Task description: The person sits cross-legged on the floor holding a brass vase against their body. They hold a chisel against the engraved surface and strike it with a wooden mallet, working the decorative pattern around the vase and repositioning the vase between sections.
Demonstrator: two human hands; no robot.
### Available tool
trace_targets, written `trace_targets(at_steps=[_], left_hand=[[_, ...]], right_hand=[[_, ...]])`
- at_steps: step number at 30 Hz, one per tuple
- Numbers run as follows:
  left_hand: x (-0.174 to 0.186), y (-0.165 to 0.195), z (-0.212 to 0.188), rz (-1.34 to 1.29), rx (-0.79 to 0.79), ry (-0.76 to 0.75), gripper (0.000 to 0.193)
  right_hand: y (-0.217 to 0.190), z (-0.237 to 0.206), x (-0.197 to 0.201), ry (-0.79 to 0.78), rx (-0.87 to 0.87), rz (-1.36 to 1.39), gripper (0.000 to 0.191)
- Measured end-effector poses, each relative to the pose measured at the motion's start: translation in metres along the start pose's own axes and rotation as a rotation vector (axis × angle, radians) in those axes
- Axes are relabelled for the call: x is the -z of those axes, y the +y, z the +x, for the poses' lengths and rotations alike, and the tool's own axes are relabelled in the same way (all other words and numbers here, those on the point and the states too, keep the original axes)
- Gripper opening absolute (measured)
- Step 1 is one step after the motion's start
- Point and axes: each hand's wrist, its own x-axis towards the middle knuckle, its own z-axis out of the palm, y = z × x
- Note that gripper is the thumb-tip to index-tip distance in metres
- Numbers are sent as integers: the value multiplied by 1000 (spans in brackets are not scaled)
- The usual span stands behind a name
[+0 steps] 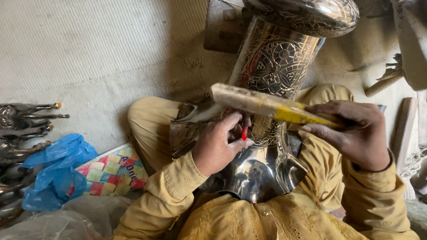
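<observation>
A large shiny metal figure (279, 60) with engraved patterns rests across my lap, its rounded top toward the floor ahead. My left hand (220, 143) is closed on a small red-tipped tool (244, 133), held against the engraved surface near the figure's lower part. My right hand (354, 132) grips a wooden stick (257, 102) with a yellow band, raised at an angle above the red-tipped tool. I sit cross-legged in mustard-yellow clothes.
Several shiny metal animal figures (9, 134) lie at the left. A blue plastic bag (56, 166) and a colourful chequered packet (114, 172) sit beside my left knee. Clear plastic (41, 237) lies at the bottom left. Wooden pieces and stone blocks (418, 45) crowd the right.
</observation>
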Motion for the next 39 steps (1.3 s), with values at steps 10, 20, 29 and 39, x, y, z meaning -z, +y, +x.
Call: trace_targets(at_steps=[10, 20, 29, 39], left_hand=[[4, 0, -3, 208, -18, -1, 47], [5, 0, -2, 157, -76, -20, 48], [4, -6, -1, 166, -177, -18, 53], [7, -10, -2, 211, 73, -114, 53]], right_hand=[[-8, -5, -3, 27, -1, 14, 36], [-1, -10, -8, 171, -37, 75, 34], [10, -13, -8, 48, 23, -1, 32], [15, -21, -9, 108, -56, 102, 30]])
